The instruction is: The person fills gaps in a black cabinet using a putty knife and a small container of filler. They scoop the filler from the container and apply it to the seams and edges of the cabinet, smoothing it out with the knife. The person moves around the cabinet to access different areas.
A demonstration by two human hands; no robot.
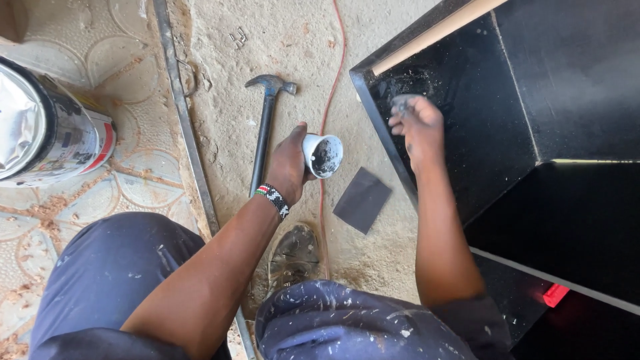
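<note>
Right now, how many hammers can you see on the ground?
1. The hammer lies on the sandy floor, just left of the left hand holding a white cup. More could be hidden outside the picture.

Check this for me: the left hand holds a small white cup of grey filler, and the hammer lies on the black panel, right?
Not quite. In the head view, the hammer lies on the sandy floor, not on the black panel. The left hand does hold the small white cup of grey filler.
</note>
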